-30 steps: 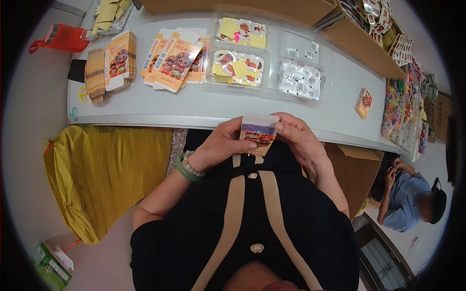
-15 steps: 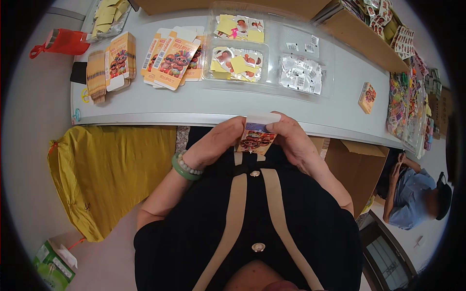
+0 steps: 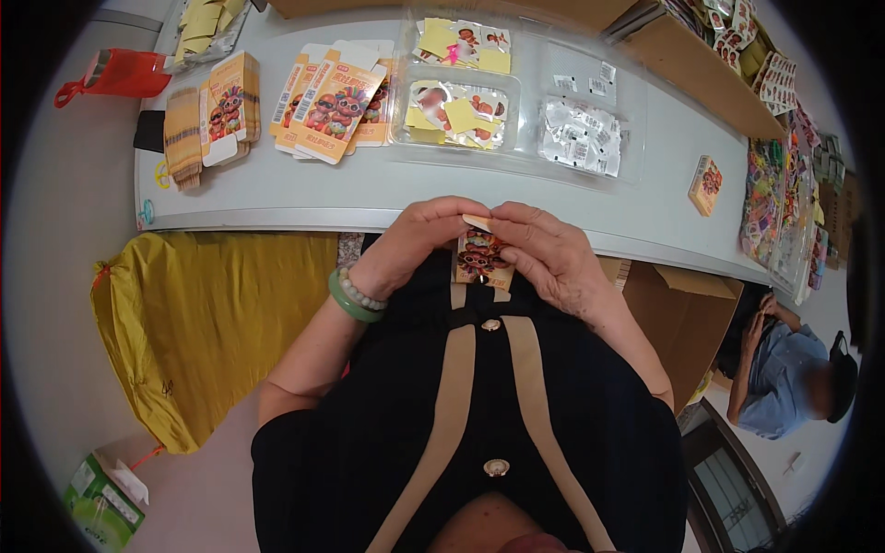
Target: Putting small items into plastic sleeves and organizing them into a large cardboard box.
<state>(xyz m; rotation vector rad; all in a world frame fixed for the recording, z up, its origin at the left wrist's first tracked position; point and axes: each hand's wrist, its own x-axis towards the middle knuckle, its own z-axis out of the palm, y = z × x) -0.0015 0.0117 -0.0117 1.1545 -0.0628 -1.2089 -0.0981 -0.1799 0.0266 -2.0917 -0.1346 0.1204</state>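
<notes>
A small orange carton with cartoon figures is held upright between my two hands, just off the table's front edge. My left hand, with a green bangle and a beaded bracelet at the wrist, is closed around its left side and top corner. From the right, my right hand grips it, fingers at the top edge and over the front. The top flap is pressed down under my fingertips. Beyond my hands, a clear divided plastic tray holds stickers with yellow slips on its left and white printed sachets on its right.
Flat orange cartons lie left of the tray, beside a stack of cartons. One filled-looking carton lies at the right. A yellow sack hangs below the table at left; an open cardboard box stands at right. Another person sits beyond.
The carton's white top flap stood up before; now it is folded down. My fingers have come together over the top edge.
</notes>
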